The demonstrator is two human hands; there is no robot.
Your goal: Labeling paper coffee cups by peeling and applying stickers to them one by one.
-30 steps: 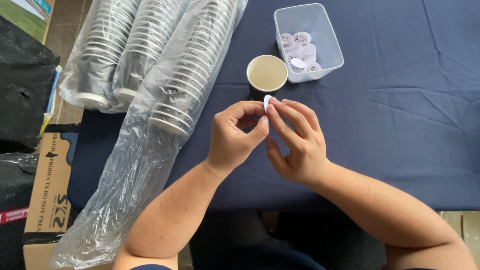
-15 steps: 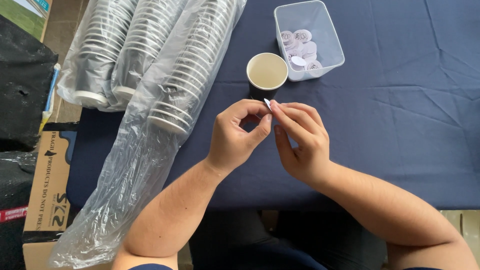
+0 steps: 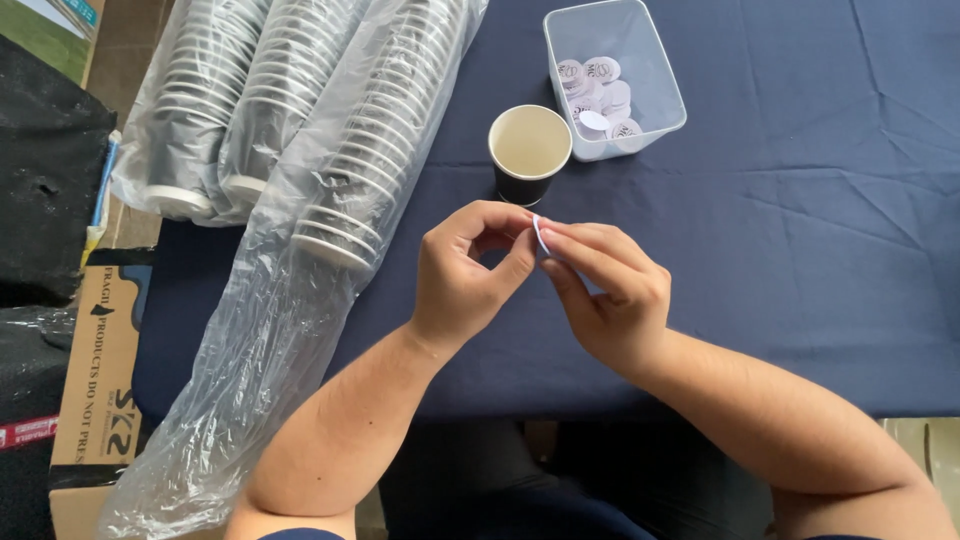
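Observation:
My left hand (image 3: 468,270) and my right hand (image 3: 606,292) meet above the dark blue tablecloth (image 3: 800,250). Between their fingertips they pinch a small round white sticker (image 3: 539,234), seen nearly edge-on. Just beyond the hands stands an upright paper cup (image 3: 529,152), dark outside and pale inside. A clear plastic tub (image 3: 612,76) behind it holds several round white stickers.
Long stacks of paper cups in clear plastic sleeves (image 3: 300,150) lie across the table's left side and hang over its near edge. A cardboard box (image 3: 95,380) and a black bag (image 3: 45,190) sit on the floor at left.
The sticker has turned from face-on to nearly edge-on between the fingertips. Both hands have stayed in about the same place.

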